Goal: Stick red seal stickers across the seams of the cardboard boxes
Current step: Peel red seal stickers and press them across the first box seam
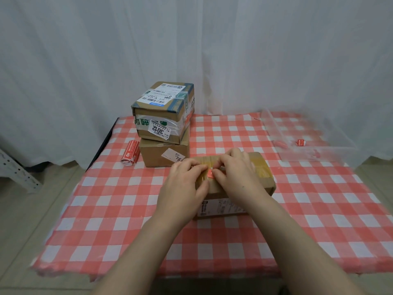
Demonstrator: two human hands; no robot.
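Two bare forearms reach out over the near edge of the table, and the hands meet on top of a taped cardboard box (262,174) lying near the middle of the checked cloth. Between the fingertips shows a red seal sticker (210,173), lying on the box's top face where brown tape runs across it. The right hand (236,169) is curled tight, thumb and fingers pinching the sticker's right edge; the left hand (187,177) is curled too, its fingertips closed on the left edge, so only a small patch of red shows. A white shipping label sits on the box's near side, partly hidden by the wrists. Just behind and to the left stand two more boxes in a stack: the lower box (163,153) plain brown with a white tag, the upper box (163,111) wrapped in tape with labels and green print. Beside the stack's left side lies a strip of red stickers (130,154), rolled or folded over. Well off to the right, at the far corner, lies a clear plastic bag (297,128) with a small red sticker piece (300,142) on or in it. The red-and-white tablecloth (127,209) covers the whole table, white curtains (212,50) hang behind, and a white perforated metal frame (17,173) stands on the floor at the left.
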